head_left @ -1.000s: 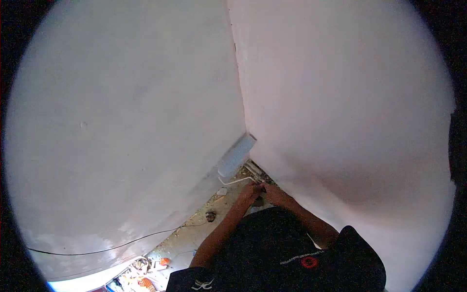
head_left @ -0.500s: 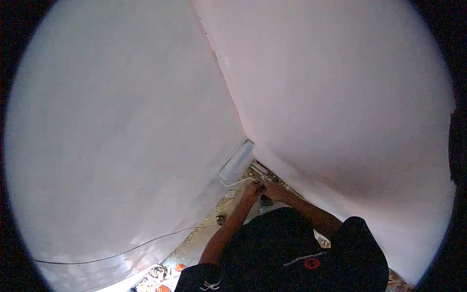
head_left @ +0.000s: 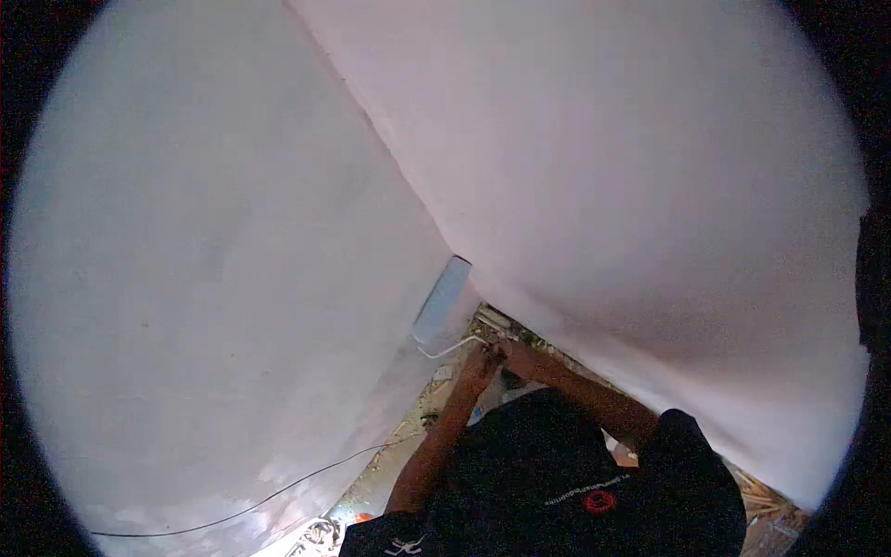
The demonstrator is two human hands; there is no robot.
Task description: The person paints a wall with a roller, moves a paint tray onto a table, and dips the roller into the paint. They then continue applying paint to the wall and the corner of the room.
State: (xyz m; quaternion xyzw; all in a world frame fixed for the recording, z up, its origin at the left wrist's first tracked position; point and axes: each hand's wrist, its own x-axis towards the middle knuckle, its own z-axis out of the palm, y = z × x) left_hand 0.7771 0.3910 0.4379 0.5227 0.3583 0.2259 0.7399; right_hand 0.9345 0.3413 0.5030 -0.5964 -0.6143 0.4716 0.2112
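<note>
A paint roller (head_left: 443, 302) with a pale bluish sleeve lies against the left wall, near the corner, tilted with its upper end toward the corner line. Its white wire frame bends down to my hands. My left hand (head_left: 484, 358) is closed round the handle end of the roller, close beside my right hand (head_left: 508, 353), whose fingers are also wrapped there. The handle itself is mostly hidden by both hands.
The left wall (head_left: 204, 260) and right wall (head_left: 650, 167) meet in a slanting corner. A dark cable (head_left: 278, 492) crosses the lower left wall. Debris (head_left: 766, 501) lies on the floor at lower right, and more lies along the wall's foot.
The roller has shifted slightly left and up in view, with both hands still at its handle. The view has tilted, so the corner line and cable sit differently.
</note>
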